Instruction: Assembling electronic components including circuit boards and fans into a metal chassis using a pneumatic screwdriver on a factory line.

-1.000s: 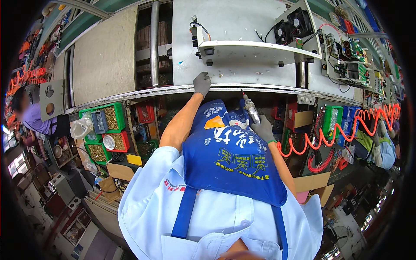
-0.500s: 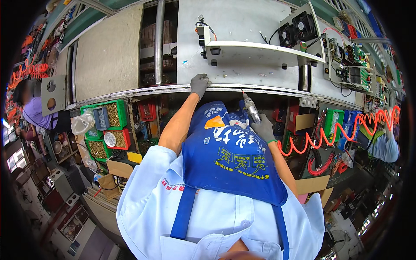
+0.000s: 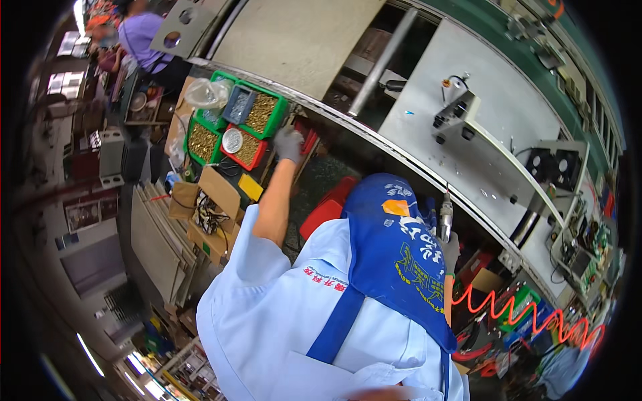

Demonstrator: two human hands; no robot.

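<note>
My left hand (image 3: 289,144), in a grey glove, is stretched out to the left, just beside a red bin (image 3: 251,152) and a green bin (image 3: 281,110) of small brass-coloured fasteners. Its fingers are blurred, so whether they hold anything does not show. Close against my blue apron, my gloved right hand (image 3: 451,254) grips a silver air screwdriver (image 3: 446,217), whose thin bit points up toward the bench edge. Across the bench lies a white metal chassis panel (image 3: 508,164) with black feet and a pair of black fans (image 3: 554,164) at its far right end.
An orange coiled air hose (image 3: 515,311) hangs at the right. The bench's metal rail (image 3: 401,157) runs diagonally ahead of me. Cardboard boxes (image 3: 217,190) and flat boards (image 3: 157,240) stand to the left. A person in a purple shirt (image 3: 142,40) is at the far left.
My left hand has left the bench edge and moved left and back to the fastener bins. The view has swung left. The screwdriver stays in my right hand.
</note>
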